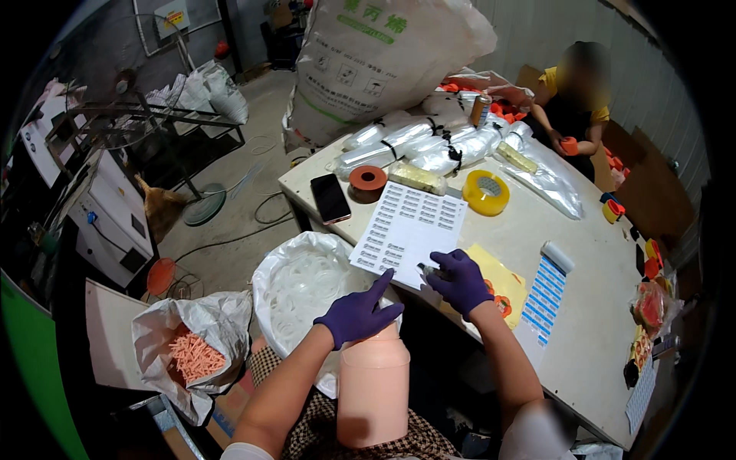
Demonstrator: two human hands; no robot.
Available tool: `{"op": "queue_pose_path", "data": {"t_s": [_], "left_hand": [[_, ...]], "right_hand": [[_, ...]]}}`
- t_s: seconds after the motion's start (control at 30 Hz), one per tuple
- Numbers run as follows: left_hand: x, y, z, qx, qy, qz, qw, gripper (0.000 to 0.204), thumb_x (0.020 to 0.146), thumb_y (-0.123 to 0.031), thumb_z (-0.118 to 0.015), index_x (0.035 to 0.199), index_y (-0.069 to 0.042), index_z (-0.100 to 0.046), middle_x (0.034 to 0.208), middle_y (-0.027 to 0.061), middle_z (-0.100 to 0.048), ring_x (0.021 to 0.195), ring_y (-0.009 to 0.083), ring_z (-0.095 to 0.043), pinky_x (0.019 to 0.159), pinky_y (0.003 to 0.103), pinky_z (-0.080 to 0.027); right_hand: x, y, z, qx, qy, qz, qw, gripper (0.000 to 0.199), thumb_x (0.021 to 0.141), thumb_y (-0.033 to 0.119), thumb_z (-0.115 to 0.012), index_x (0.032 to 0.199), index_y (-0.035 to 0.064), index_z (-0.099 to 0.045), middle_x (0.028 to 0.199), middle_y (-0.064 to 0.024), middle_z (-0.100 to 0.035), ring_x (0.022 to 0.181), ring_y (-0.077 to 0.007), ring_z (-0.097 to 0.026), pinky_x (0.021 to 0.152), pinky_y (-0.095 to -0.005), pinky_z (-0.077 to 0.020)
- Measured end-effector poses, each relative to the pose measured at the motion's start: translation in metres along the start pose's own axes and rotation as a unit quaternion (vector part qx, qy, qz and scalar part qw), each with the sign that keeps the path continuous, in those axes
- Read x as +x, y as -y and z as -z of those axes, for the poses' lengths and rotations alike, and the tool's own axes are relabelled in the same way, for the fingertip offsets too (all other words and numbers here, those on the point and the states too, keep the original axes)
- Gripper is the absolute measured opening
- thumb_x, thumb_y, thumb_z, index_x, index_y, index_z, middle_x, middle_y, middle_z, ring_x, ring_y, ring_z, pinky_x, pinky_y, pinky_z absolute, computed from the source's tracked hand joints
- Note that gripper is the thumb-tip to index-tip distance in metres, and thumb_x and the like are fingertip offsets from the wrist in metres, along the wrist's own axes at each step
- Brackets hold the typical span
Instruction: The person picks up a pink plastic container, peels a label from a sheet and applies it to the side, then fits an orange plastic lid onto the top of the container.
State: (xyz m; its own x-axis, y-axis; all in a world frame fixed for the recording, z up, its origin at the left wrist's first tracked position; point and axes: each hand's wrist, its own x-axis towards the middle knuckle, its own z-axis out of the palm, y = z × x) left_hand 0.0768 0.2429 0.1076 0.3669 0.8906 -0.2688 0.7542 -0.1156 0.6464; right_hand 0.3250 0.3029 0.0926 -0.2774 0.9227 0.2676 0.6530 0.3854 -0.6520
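My left hand (359,313), in a purple glove, has its index finger stretched out to the lower edge of a white sheet of printed labels (418,222). The hand hovers above or rests against the top of a pale pink cylindrical container (374,395) standing on my lap; contact is hard to tell. Over the sheet's lower right corner, my right hand (458,282), gloved alike, pinches a small label (429,270) between thumb and index finger. Part of the label is hidden by the fingers.
Beside my left forearm stand a white sack of clear rings (295,284) and a bag of pink sticks (195,356). On the table (590,307) lie a phone (330,199), yellow tape roll (485,192), brown roll (368,184) and plastic bundles (460,146). A co-worker (575,107) sits across, holding something orange.
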Motion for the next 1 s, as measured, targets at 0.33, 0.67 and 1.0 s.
{"op": "queue_pose_path", "data": {"t_s": [0.33,0.67,1.0], "left_hand": [[0.013,-0.005,-0.003,0.021,0.02,0.014,0.999,0.1,0.087,-0.072,-0.05,0.16,-0.017,-0.009,0.096,0.0155,-0.071,0.089,0.0344,-0.069,0.081,0.041,-0.053],[0.02,0.0,-0.009,0.043,0.044,0.015,0.998,0.096,0.087,-0.066,-0.051,0.159,-0.014,-0.014,0.103,0.0214,-0.07,0.094,0.0383,-0.069,0.083,0.043,-0.053],[-0.002,-0.005,-0.022,-0.115,-0.096,-0.031,0.988,0.05,0.09,-0.037,-0.066,0.134,-0.013,-0.06,0.093,0.0106,-0.071,0.084,0.028,-0.068,0.077,0.037,-0.053]], "right_hand": [[0.012,0.012,0.013,-0.023,-0.11,0.23,0.967,0.036,0.076,0.006,-0.076,0.111,0.0117,-0.071,0.103,-0.0133,-0.063,0.095,-0.0309,-0.065,0.076,-0.0362,-0.0544],[0.03,0.011,-0.037,-0.178,0.019,0.061,0.982,0.025,0.091,0.037,-0.064,0.106,0.0204,-0.074,0.096,-0.0095,-0.062,0.078,-0.0301,-0.067,0.066,-0.0419,-0.0555],[0.061,-0.008,-0.025,0.215,0.035,-0.238,0.946,0.036,0.098,0.032,-0.054,0.126,0.0116,-0.063,0.111,-0.0208,-0.066,0.099,-0.0293,-0.065,0.087,-0.0401,-0.05]]}}
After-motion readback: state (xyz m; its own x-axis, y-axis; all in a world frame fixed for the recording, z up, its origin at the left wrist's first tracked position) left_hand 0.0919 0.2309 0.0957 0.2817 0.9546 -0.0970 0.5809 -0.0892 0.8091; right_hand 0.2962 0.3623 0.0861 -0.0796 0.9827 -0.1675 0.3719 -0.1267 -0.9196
